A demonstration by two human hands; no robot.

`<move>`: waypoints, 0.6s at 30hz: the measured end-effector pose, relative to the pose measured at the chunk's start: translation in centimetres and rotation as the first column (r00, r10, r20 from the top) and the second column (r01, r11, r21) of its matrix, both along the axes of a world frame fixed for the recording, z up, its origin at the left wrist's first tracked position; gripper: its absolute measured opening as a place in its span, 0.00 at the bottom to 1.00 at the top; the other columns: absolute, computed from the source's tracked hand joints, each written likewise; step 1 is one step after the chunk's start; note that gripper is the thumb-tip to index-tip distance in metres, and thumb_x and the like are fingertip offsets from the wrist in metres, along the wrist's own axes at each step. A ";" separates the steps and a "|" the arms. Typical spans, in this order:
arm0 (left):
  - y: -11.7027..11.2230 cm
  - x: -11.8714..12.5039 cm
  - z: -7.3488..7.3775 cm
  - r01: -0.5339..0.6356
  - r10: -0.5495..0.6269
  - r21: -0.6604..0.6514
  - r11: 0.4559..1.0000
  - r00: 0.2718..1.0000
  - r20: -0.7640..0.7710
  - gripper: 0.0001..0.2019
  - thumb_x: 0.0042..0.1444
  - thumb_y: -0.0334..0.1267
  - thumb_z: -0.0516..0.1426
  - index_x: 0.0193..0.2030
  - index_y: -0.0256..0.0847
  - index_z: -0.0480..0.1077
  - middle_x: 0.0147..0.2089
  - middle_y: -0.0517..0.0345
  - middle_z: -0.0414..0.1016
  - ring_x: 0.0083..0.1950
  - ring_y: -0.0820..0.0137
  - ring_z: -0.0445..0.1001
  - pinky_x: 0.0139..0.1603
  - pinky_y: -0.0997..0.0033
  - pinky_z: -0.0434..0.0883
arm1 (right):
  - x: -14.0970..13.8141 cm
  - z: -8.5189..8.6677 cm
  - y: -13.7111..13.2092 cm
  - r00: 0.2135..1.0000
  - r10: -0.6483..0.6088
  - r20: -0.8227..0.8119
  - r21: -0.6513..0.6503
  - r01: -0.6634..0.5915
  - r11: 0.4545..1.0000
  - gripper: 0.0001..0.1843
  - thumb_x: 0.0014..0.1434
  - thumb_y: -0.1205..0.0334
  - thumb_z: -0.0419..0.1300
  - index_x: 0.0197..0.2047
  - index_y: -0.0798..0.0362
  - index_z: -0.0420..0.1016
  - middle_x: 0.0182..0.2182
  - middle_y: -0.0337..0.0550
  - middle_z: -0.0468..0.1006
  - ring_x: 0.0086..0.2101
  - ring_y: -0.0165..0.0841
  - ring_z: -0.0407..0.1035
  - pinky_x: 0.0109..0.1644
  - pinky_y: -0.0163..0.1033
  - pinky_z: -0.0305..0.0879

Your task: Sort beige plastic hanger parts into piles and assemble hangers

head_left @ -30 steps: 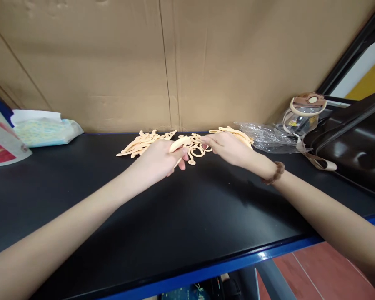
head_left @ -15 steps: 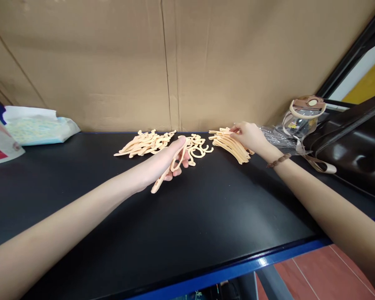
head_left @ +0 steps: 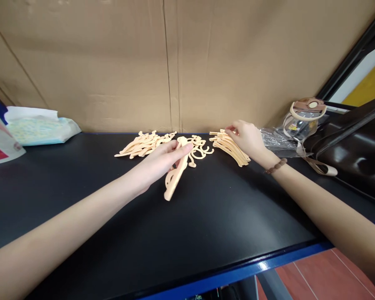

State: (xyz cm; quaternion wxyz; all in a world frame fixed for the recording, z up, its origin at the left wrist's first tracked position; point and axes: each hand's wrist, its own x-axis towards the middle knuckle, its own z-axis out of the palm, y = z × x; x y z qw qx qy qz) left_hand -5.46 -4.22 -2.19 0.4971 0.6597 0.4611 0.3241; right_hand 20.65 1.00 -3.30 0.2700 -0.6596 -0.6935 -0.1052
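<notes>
My left hand is closed around peach-coloured plastic hanger parts, a long arm with a curved piece beside it, held tilted above the table. To the right, my right hand has its fingers bent together at the upper end of a stack of slim hanger bars; its fingertips pinch a bar there, partly hidden. Behind my left hand lie loose hanger hooks, curved and overlapping. A heap of hanger arms sits further left.
A cardboard wall closes off the back of the black table. At left are a tissue pack and a paper cup. Clear plastic wrap, a strapped bottle and a dark bag stand at right.
My left hand has turned the held hanger parts, so their lower end swung right and toward me. My right hand has shifted slightly left over the bar stack, fingers still bent.
</notes>
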 end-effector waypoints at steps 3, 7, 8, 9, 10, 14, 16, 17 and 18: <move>-0.2 0.1 -0.1 -0.013 0.011 0.057 0.998 0.999 0.044 0.18 0.55 0.52 0.61 0.29 0.41 0.61 0.27 0.64 0.66 0.29 0.74 0.67 0.32 0.73 0.66 | -4.0 -0.1 -2.5 0.919 0.290 -0.269 -0.071 -0.319 0.945 0.28 0.67 0.43 0.45 0.35 0.54 0.78 0.33 0.46 0.81 0.32 0.33 0.72 0.37 0.38 0.63; -0.1 0.2 -0.2 -0.014 0.011 0.087 0.996 0.999 0.033 0.17 0.56 0.52 0.59 0.30 0.40 0.64 0.30 0.62 0.69 0.34 0.71 0.71 0.36 0.72 0.68 | -8.0 -0.4 -5.6 0.567 0.520 -0.638 -0.164 -0.761 0.628 0.26 0.63 0.41 0.53 0.32 0.53 0.78 0.27 0.39 0.77 0.29 0.28 0.69 0.34 0.34 0.62; -0.1 0.2 -0.2 -0.010 0.008 0.085 0.996 1.000 0.028 0.17 0.56 0.52 0.59 0.31 0.40 0.65 0.31 0.61 0.70 0.35 0.70 0.72 0.38 0.71 0.68 | -8.2 -0.4 -5.9 0.553 0.531 -0.642 -0.159 -0.774 0.613 0.23 0.62 0.42 0.56 0.31 0.54 0.78 0.26 0.38 0.76 0.28 0.28 0.68 0.33 0.34 0.61; -0.1 0.3 -0.2 -0.010 0.008 0.089 0.996 1.000 0.028 0.17 0.57 0.53 0.58 0.31 0.40 0.66 0.32 0.60 0.70 0.36 0.70 0.71 0.38 0.71 0.68 | -8.1 -0.2 -6.0 0.556 0.533 -0.637 -0.150 -0.768 0.622 0.22 0.61 0.44 0.57 0.30 0.54 0.77 0.25 0.37 0.75 0.27 0.27 0.66 0.33 0.34 0.60; -0.1 0.3 -0.1 -0.015 0.013 0.103 0.995 1.000 0.026 0.17 0.58 0.53 0.57 0.31 0.40 0.66 0.32 0.60 0.70 0.36 0.70 0.71 0.39 0.71 0.68 | -7.8 0.0 -5.8 0.565 0.528 -0.634 -0.140 -0.755 0.641 0.22 0.62 0.44 0.57 0.29 0.54 0.76 0.25 0.37 0.74 0.25 0.26 0.65 0.31 0.34 0.58; 0.0 0.3 0.3 -0.058 0.060 0.230 0.971 0.998 -0.003 0.17 0.63 0.46 0.51 0.25 0.41 0.59 0.26 0.63 0.62 0.28 0.75 0.62 0.31 0.75 0.63 | -5.8 0.7 -4.5 0.642 0.523 -0.561 -0.122 -0.689 0.715 0.22 0.64 0.46 0.53 0.29 0.54 0.75 0.22 0.35 0.71 0.21 0.25 0.58 0.26 0.34 0.52; 0.0 0.2 0.3 -0.041 0.042 0.205 0.978 0.999 -0.004 0.15 0.64 0.44 0.50 0.27 0.42 0.57 0.26 0.65 0.58 0.24 0.76 0.56 0.25 0.76 0.60 | -5.3 0.9 -4.2 0.713 0.541 -0.447 -0.043 -0.621 0.783 0.17 0.65 0.50 0.54 0.36 0.54 0.76 0.27 0.37 0.75 0.25 0.27 0.64 0.29 0.34 0.55; 0.1 0.2 0.3 -0.016 0.017 0.172 0.985 1.000 -0.004 0.14 0.64 0.45 0.50 0.28 0.42 0.58 0.26 0.65 0.57 0.23 0.77 0.54 0.23 0.76 0.58 | -5.3 0.9 -4.3 0.749 0.546 -0.375 0.007 -0.586 0.810 0.15 0.65 0.52 0.54 0.42 0.53 0.76 0.30 0.38 0.78 0.29 0.28 0.67 0.32 0.34 0.57; 0.1 0.1 0.3 0.012 -0.010 0.141 0.990 1.000 -0.012 0.14 0.64 0.47 0.50 0.30 0.43 0.59 0.25 0.66 0.56 0.22 0.77 0.53 0.20 0.76 0.57 | -5.4 0.8 -4.4 0.778 0.551 -0.302 0.051 -0.564 0.824 0.14 0.66 0.53 0.54 0.47 0.53 0.74 0.34 0.39 0.79 0.32 0.29 0.69 0.35 0.34 0.59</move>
